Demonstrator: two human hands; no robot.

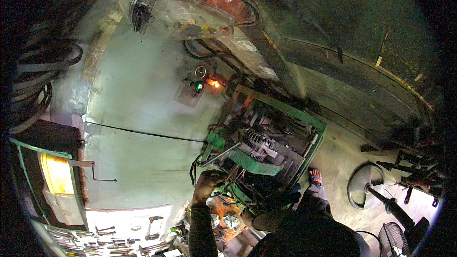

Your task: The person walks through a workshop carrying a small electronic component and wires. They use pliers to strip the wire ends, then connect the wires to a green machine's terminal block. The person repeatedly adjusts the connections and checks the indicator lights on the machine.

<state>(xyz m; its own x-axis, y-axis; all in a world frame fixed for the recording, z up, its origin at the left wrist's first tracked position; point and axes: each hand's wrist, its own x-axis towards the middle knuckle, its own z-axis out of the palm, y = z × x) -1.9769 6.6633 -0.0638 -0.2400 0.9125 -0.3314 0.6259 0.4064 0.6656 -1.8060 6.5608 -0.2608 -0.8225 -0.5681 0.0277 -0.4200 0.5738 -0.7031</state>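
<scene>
A green metal machine frame (pixel 304 147) stands in front of me, with a finned, alternator-like metal part (pixel 258 143) mounted in it among dark wires. My left hand (pixel 208 184) is at the frame's near left side, its fingers curled in beside the wires. What it grips, if anything, is hidden. Above that hand a slanting metal bar (pixel 221 154) runs toward the finned part. My right hand (pixel 248 220) is low at the frame's near edge, close to the loose wiring. Its fingers are dark and cannot be made out.
A small panel with a green-lit display (pixel 199 86) and a glowing orange lamp (pixel 215 84) is beyond the frame. Black belts (pixel 52 62) hang at left. Hand tools (pixel 109 243) lie lower left. A fan (pixel 391 239) and round stand base (pixel 357 185) are at right, near my foot (pixel 315 177).
</scene>
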